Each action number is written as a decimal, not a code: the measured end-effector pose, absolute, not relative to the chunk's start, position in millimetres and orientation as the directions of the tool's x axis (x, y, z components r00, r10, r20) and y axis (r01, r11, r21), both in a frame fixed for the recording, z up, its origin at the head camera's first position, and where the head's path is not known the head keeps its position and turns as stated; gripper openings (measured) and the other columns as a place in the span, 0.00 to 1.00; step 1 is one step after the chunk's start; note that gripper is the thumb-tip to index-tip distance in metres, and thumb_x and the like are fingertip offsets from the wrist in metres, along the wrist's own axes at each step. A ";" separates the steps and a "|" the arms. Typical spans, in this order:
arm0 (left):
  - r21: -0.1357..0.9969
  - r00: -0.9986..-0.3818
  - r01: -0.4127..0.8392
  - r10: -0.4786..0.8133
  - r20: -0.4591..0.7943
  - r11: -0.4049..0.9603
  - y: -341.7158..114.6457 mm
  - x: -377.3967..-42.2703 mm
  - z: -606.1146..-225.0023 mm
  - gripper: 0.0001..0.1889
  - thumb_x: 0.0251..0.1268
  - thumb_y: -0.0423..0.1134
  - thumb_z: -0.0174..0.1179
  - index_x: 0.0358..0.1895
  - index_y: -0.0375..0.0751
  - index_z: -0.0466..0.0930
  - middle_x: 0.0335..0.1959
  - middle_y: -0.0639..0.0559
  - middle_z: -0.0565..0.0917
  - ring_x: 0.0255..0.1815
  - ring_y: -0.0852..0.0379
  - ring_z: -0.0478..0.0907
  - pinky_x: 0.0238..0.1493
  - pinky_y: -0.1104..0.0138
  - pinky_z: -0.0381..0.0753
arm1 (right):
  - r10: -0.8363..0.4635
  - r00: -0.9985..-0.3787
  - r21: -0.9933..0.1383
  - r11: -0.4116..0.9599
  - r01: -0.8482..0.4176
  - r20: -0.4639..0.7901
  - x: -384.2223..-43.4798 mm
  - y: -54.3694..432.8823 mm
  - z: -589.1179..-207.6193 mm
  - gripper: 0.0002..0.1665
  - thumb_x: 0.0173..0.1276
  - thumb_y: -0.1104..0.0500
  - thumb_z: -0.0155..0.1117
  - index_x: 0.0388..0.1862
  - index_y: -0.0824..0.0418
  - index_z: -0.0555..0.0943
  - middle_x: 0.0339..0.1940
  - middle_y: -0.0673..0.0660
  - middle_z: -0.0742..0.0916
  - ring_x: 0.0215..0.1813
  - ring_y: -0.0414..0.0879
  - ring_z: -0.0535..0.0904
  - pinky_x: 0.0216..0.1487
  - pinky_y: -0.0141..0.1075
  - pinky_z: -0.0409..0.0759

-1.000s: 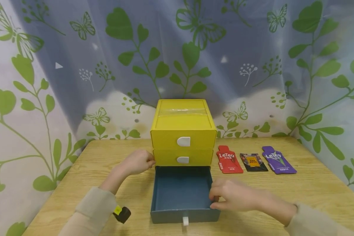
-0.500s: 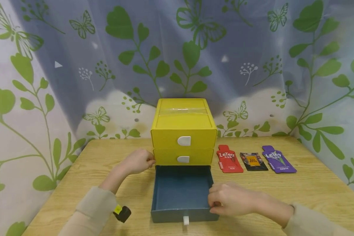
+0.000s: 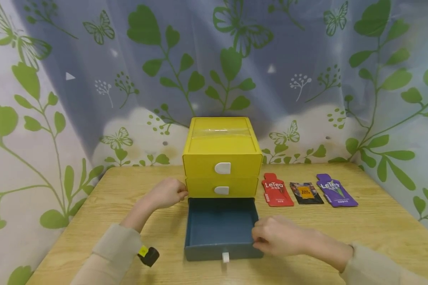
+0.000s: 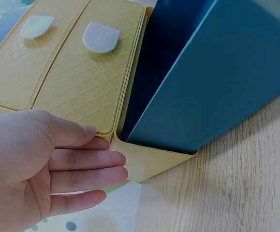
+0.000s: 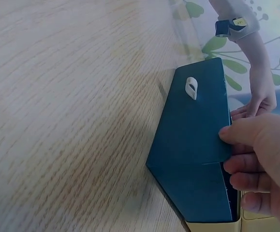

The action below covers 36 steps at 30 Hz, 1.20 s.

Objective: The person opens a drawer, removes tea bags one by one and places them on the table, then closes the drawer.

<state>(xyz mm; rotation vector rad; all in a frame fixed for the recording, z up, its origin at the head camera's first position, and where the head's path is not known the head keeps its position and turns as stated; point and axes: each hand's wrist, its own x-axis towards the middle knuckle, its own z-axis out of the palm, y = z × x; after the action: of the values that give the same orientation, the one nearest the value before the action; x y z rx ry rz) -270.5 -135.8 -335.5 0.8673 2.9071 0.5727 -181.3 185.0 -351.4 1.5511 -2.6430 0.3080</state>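
Note:
A yellow drawer cabinet [image 3: 221, 144] stands at the back of the table, its two upper drawers closed. Its bottom drawer [image 3: 221, 227], dark blue and bare inside, is pulled out toward me. My right hand [image 3: 278, 235] pinches the drawer's right front corner; in the right wrist view, the thumb [image 5: 225, 135] lies on the front panel and the other fingers curl over the rim. At the cabinet's left front edge, my left hand [image 3: 168, 193] touches the corner with thumb and fingertips, its fingers [image 4: 89, 176] fairly straight in the left wrist view.
Right of the cabinet lie a red LeTea pouch [image 3: 277, 192], a black sachet [image 3: 306, 193] and a purple LeTea pouch [image 3: 336, 192]. A black device [image 3: 149, 256] sits at my left wrist. A patterned curtain [image 3: 214, 59] hangs behind the table [image 3: 128, 180].
My right hand's fingers have closed on the drawer's corner, and the drawer has slid slightly inward. The left hand stays at the cabinet's edge.

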 end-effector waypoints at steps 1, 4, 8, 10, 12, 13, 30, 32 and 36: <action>0.362 -0.842 0.517 0.537 0.052 0.776 -135.7 -270.6 -335.5 0.11 0.65 0.35 0.55 0.24 0.41 0.82 0.19 0.57 0.78 0.17 0.62 0.69 0.25 0.67 0.71 | -0.848 -0.508 -0.144 0.490 -0.860 0.149 -181.8 184.9 -351.4 0.11 0.58 0.59 0.67 0.20 0.51 0.75 0.18 0.38 0.70 0.21 0.29 0.63 0.22 0.21 0.62; 0.360 -0.844 0.514 0.535 0.048 0.779 -135.5 -270.5 -335.0 0.13 0.65 0.36 0.54 0.22 0.42 0.80 0.18 0.55 0.77 0.16 0.62 0.66 0.23 0.68 0.69 | -0.827 -0.540 -0.142 0.523 -0.841 0.154 -183.7 184.4 -351.4 0.12 0.57 0.59 0.68 0.20 0.51 0.74 0.18 0.38 0.69 0.20 0.29 0.63 0.21 0.21 0.62; 0.367 -0.845 0.513 0.533 0.052 0.776 -134.7 -270.4 -334.1 0.14 0.66 0.36 0.54 0.20 0.42 0.78 0.16 0.54 0.77 0.14 0.62 0.64 0.22 0.68 0.67 | -0.806 -0.562 -0.129 0.547 -0.827 0.183 -185.1 184.0 -351.2 0.13 0.57 0.59 0.69 0.19 0.51 0.74 0.17 0.39 0.69 0.20 0.29 0.63 0.20 0.22 0.62; 0.371 -0.845 0.511 0.531 0.055 0.775 -134.2 -270.1 -333.6 0.14 0.66 0.36 0.54 0.20 0.42 0.79 0.17 0.54 0.77 0.15 0.62 0.66 0.23 0.68 0.68 | -0.795 -0.576 -0.129 0.561 -0.818 0.192 -185.2 183.9 -351.0 0.13 0.56 0.59 0.69 0.18 0.51 0.74 0.17 0.39 0.70 0.20 0.29 0.63 0.20 0.22 0.62; 0.373 -0.847 0.509 0.529 0.054 0.776 -134.0 -270.1 -333.3 0.14 0.66 0.36 0.54 0.21 0.42 0.79 0.17 0.55 0.77 0.16 0.62 0.66 0.23 0.68 0.69 | -0.779 -0.597 -0.134 0.582 -0.802 0.192 -185.3 183.6 -350.8 0.14 0.56 0.58 0.69 0.17 0.51 0.73 0.16 0.38 0.69 0.19 0.29 0.63 0.20 0.23 0.62; 0.376 -0.848 0.506 0.528 0.051 0.776 -134.0 -270.0 -333.2 0.13 0.66 0.36 0.54 0.22 0.42 0.80 0.17 0.55 0.77 0.16 0.61 0.67 0.23 0.68 0.69 | -0.770 -0.610 -0.144 0.592 -0.793 0.187 -185.3 183.3 -351.0 0.15 0.57 0.58 0.69 0.17 0.51 0.73 0.15 0.39 0.69 0.19 0.29 0.62 0.19 0.23 0.62; 0.372 -0.846 0.506 0.532 0.039 0.778 -134.5 -271.0 -331.1 0.16 0.66 0.37 0.54 0.17 0.44 0.76 0.13 0.57 0.72 0.13 0.63 0.61 0.20 0.69 0.64 | -0.625 -0.725 -0.174 0.711 -0.682 0.288 -198.0 179.7 -360.4 0.17 0.57 0.58 0.68 0.16 0.52 0.69 0.12 0.40 0.68 0.15 0.32 0.60 0.17 0.26 0.61; 0.379 -0.846 0.507 0.531 0.046 0.774 -134.7 -270.7 -331.3 0.17 0.66 0.38 0.55 0.16 0.44 0.75 0.12 0.58 0.70 0.12 0.63 0.60 0.19 0.70 0.62 | -0.612 -0.736 -0.178 0.721 -0.670 0.290 -200.0 179.1 -361.0 0.17 0.57 0.57 0.69 0.17 0.52 0.70 0.13 0.40 0.68 0.16 0.32 0.60 0.18 0.26 0.62; 0.397 -0.847 0.503 0.529 0.049 0.768 -134.8 -270.1 -332.6 0.19 0.66 0.41 0.55 0.14 0.44 0.74 0.10 0.58 0.69 0.11 0.63 0.59 0.17 0.70 0.61 | -0.560 -0.773 -0.239 0.740 -0.629 0.299 -204.8 179.1 -363.2 0.13 0.55 0.58 0.70 0.18 0.54 0.74 0.14 0.41 0.73 0.16 0.31 0.64 0.19 0.26 0.66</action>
<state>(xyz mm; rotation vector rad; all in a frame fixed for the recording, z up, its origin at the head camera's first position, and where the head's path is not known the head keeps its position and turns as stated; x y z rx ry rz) -270.1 -134.8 -332.6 0.8450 2.8918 0.6205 -204.8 179.1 -363.2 0.9460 -2.7332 0.4869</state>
